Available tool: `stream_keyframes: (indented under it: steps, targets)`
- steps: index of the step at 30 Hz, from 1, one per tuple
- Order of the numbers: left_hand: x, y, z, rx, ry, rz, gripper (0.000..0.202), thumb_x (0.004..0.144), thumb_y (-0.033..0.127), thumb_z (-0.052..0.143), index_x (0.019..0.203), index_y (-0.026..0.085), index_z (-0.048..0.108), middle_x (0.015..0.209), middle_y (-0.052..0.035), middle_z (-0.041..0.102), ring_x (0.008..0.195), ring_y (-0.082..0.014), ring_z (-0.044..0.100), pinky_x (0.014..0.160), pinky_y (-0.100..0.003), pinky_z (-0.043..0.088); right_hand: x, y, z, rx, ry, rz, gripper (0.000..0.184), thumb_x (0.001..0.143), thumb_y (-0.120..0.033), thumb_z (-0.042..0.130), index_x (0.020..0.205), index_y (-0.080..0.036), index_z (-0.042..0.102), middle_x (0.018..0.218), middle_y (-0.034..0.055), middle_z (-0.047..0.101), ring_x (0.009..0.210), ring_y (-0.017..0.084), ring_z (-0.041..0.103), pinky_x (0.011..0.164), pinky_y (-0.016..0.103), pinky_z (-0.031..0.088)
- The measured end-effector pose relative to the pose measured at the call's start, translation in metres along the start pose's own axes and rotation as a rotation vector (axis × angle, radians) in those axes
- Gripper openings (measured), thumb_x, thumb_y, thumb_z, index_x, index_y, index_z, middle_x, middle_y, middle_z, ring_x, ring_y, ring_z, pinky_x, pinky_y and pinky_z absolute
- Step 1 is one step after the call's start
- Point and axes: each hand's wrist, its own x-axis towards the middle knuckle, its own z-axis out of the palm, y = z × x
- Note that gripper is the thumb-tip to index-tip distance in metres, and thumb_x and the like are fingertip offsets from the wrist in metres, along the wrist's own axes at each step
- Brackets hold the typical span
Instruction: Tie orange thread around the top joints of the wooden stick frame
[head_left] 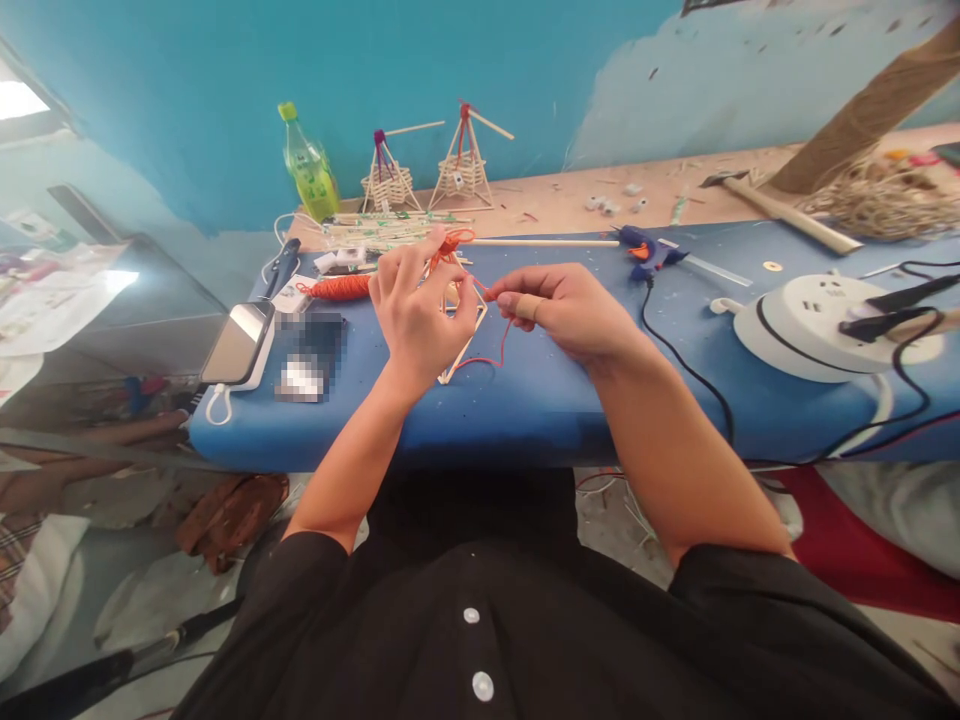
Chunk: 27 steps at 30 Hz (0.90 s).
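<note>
My left hand holds up a small frame of thin wooden sticks over the blue padded board, fingers pinching its top where orange thread is wound. My right hand pinches the loose end of that orange thread, which loops down between the two hands. A spool of orange thread lies on the board just left of my left hand.
Two finished stick models and a green bottle stand at the back. A phone, a blue glue gun with black cord, a white round power strip, loose sticks and a hammer lie around.
</note>
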Motion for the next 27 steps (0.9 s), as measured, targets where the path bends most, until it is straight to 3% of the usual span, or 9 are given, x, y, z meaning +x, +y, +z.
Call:
stream_keyframes:
  steps: [4,7,10,13,15,16,18,20,27]
  targets:
    - [0.001,-0.003,0.0,-0.044,0.049,0.023,0.005,0.1,0.023,0.071,0.1,0.025,0.075,0.156,-0.0081,0.075,0.146,-0.0377,0.064,0.13,-0.061,0.043,-0.008,-0.013,-0.013,-0.079,0.033,-0.034,0.022,0.087,-0.033,0.094,0.086,-0.019,0.076,0.075,0.0006,0.066,0.066,0.011,0.052,0.063,0.027,0.046]
    - [0.003,-0.007,-0.001,-0.026,0.05,0.026,0.015,0.101,0.023,0.069,0.113,0.027,0.076,0.146,-0.0086,0.08,0.145,-0.0372,0.065,0.131,-0.061,0.042,-0.01,-0.015,-0.017,-0.059,0.112,-0.064,0.027,0.092,-0.035,0.09,0.082,-0.021,0.07,0.078,0.0009,0.065,0.071,0.012,0.057,0.07,0.027,0.052]
    - [0.007,-0.009,-0.003,0.019,0.034,0.044,0.033,0.104,0.024,0.066,0.136,0.029,0.074,0.138,-0.0092,0.082,0.146,-0.0363,0.065,0.131,-0.058,0.042,-0.009,-0.013,-0.012,0.083,0.134,-0.015,0.026,0.097,-0.034,0.084,0.084,-0.02,0.066,0.085,0.0028,0.069,0.084,0.015,0.069,0.083,0.029,0.059]
    - [0.013,-0.012,-0.007,0.046,0.021,0.099,0.039,0.106,0.022,0.063,0.143,0.028,0.074,0.139,-0.0102,0.08,0.142,-0.0352,0.068,0.13,-0.056,0.045,-0.005,-0.012,-0.004,0.327,0.079,0.098,0.027,0.097,-0.031,0.081,0.084,-0.02,0.06,0.084,0.0012,0.064,0.088,0.016,0.072,0.093,0.034,0.064]
    - [0.018,-0.014,-0.011,0.036,-0.006,0.145,0.038,0.107,0.02,0.063,0.141,0.028,0.077,0.138,-0.0101,0.08,0.139,-0.0344,0.069,0.128,-0.055,0.048,-0.002,-0.012,-0.003,0.431,0.025,0.15,0.031,0.094,-0.027,0.081,0.081,-0.021,0.054,0.078,-0.0023,0.052,0.074,0.012,0.062,0.084,0.031,0.064]
    - [0.022,-0.015,-0.014,0.021,-0.025,0.166,0.037,0.107,0.019,0.062,0.139,0.029,0.078,0.135,-0.0097,0.08,0.138,-0.0339,0.07,0.127,-0.055,0.049,0.0,-0.012,-0.005,0.442,-0.005,0.165,0.033,0.092,-0.025,0.081,0.08,-0.021,0.051,0.076,-0.0036,0.046,0.066,0.009,0.053,0.073,0.026,0.06]
    - [0.029,-0.017,-0.02,-0.019,-0.064,0.204,0.036,0.107,0.019,0.06,0.134,0.03,0.081,0.127,-0.0087,0.081,0.133,-0.0327,0.072,0.125,-0.056,0.052,0.004,-0.011,-0.014,0.39,-0.06,0.187,0.035,0.089,-0.023,0.082,0.077,-0.021,0.05,0.072,-0.005,0.037,0.058,0.007,0.033,0.051,0.02,0.039]
    - [0.036,-0.021,-0.026,-0.061,-0.093,0.233,0.035,0.108,0.02,0.058,0.129,0.032,0.084,0.119,-0.0083,0.082,0.129,-0.0318,0.073,0.123,-0.057,0.054,0.008,-0.01,-0.027,0.283,-0.11,0.212,0.037,0.088,-0.025,0.085,0.075,-0.021,0.051,0.069,-0.0057,0.032,0.057,0.006,0.023,0.046,0.02,0.021]
    - [0.068,-0.037,-0.041,-0.209,-0.203,0.313,0.018,0.104,0.031,0.073,0.108,0.035,0.09,0.111,-0.0083,0.084,0.121,-0.0311,0.074,0.115,-0.055,0.061,0.009,-0.005,-0.07,0.044,-0.104,0.259,0.016,0.089,-0.024,0.088,0.087,-0.018,0.073,0.065,-0.0068,0.033,0.056,0.006,0.022,0.045,0.022,0.018]
